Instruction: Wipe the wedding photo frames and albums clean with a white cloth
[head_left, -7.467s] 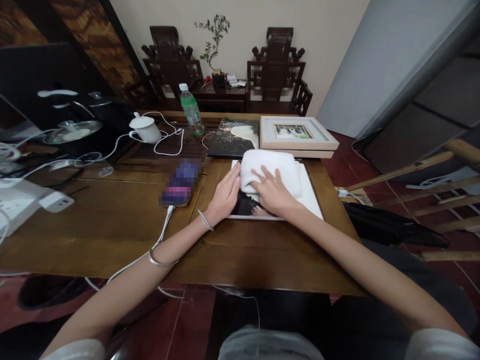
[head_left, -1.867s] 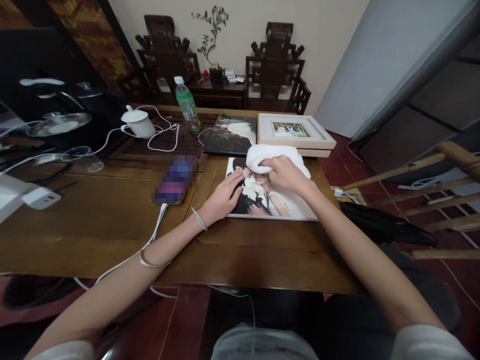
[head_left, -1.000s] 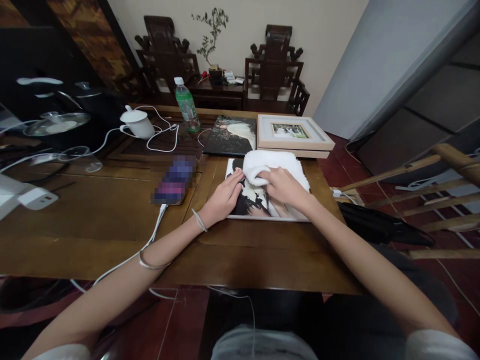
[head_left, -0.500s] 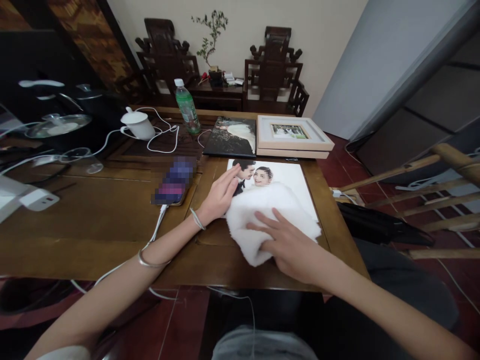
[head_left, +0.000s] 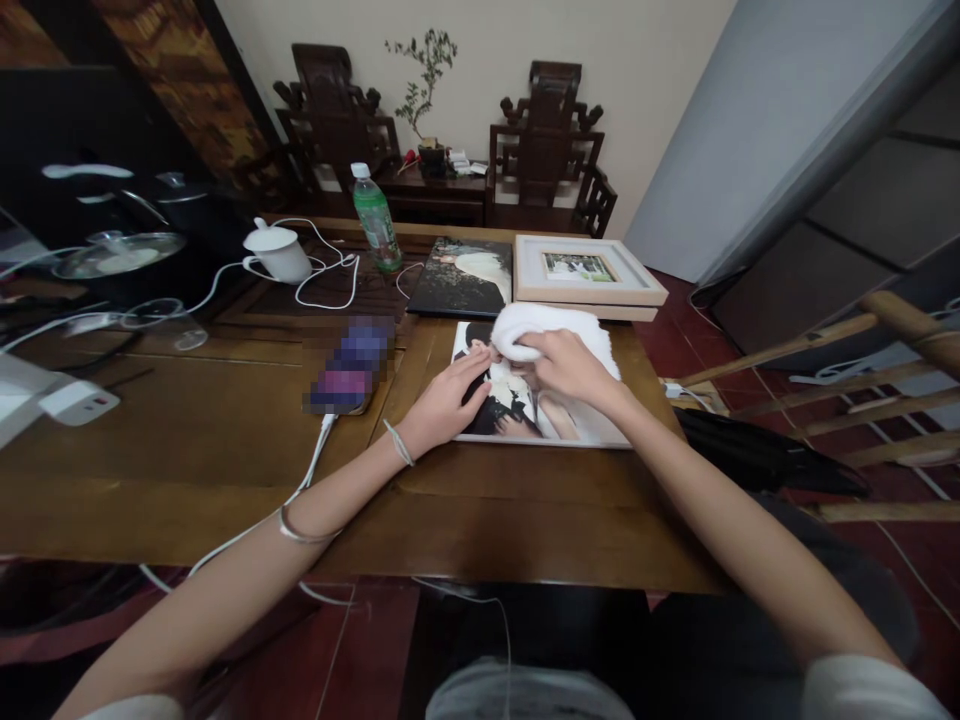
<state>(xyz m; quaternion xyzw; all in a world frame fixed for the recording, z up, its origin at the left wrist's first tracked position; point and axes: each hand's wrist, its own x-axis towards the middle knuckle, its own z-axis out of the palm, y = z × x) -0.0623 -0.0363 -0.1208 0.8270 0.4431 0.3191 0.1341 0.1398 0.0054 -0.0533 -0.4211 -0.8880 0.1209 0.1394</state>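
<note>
A flat photo panel (head_left: 564,418) with a picture of two people lies on the wooden table. My left hand (head_left: 448,396) rests on its left side, fingers stretched out and holding nothing. Over the panel's far right part, my right hand (head_left: 574,368) presses a fluffy white cloth (head_left: 577,322), its fingers bent into the fabric. The cloth covers the upper part of the picture. Just behind the panel lie a dark photo panel (head_left: 461,277) and a light wooden picture frame (head_left: 630,275), which sits on another frame of similar colour.
A phone (head_left: 351,365) on a charging cable lies left of my left hand. Farther back stand a green-labelled bottle (head_left: 377,220), a white lidded cup (head_left: 276,252) and a glass-lidded pot (head_left: 120,258). A wooden chair (head_left: 787,340) is on the right.
My right hand has moved the cloth away from me, from the panel's near edge to its far part. The panel's lower picture is now uncovered. My left hand has barely shifted.
</note>
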